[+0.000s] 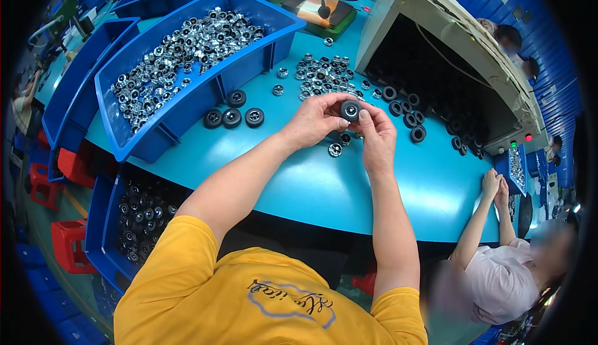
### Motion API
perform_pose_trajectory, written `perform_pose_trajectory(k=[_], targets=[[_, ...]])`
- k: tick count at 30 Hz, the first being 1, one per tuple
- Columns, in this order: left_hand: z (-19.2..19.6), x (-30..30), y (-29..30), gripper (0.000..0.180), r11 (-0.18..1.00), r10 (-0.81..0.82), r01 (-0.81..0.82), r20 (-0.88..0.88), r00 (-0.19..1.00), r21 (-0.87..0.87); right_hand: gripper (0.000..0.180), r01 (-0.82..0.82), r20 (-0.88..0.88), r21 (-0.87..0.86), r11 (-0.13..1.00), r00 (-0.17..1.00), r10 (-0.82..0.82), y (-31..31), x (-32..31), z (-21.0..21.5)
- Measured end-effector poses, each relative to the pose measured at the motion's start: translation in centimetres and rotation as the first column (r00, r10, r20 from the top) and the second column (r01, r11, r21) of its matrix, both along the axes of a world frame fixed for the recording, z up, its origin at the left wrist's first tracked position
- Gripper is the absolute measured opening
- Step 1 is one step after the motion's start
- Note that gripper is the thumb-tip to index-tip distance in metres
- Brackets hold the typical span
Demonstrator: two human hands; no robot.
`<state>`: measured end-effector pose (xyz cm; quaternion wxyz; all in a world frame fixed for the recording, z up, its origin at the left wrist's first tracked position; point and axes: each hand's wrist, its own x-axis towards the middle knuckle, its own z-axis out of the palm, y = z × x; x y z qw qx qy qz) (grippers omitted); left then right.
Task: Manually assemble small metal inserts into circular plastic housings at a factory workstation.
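Note:
Between both hands, above the blue-green tabletop, a small toy wheel [350, 110] with a black tire and a shiny hub is held up. My left hand [319, 120] grips it from the left with thumb and fingers. From the right, my right hand [377, 132] pinches the same wheel. Just below the hands lie a few loose silver hubs [335, 150]. Beyond them a spread of chrome hubs [321, 76] covers part of the table. To the right sit several loose black tires [411, 119]. Several wheels with tires [232, 118] lie left of my left hand.
A large blue bin [187, 99] full of chrome hubs stands at the left. A pale box-like housing [398, 14] with black tires spilling out stands at the right. Below the table's left edge is a bin of finished-looking wheels [140, 220]. A co-worker [498, 270] sits at the right.

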<state>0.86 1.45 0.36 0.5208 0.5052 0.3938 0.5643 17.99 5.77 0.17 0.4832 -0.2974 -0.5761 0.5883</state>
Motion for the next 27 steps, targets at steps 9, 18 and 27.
perform_pose_trajectory(k=[9,18,27], targets=[[0.21,0.23,-0.3,0.047,0.997,-0.051,0.047,0.069,0.996,0.064,0.025,-0.021,-0.103,-0.124,0.992,0.995,0.008,-0.08,-0.06,0.01],[0.3,-0.18,-0.35,0.037,1.0,-0.015,0.016,0.091,0.996,-0.01,0.026,-0.041,-0.102,-0.126,0.991,0.994,0.028,-0.16,-0.23,-0.13],[0.02,0.19,-0.23,0.027,0.998,-0.018,0.03,0.239,0.971,-0.048,0.033,-0.046,-0.111,-0.108,0.993,0.993,0.034,-0.09,-0.33,0.38]])
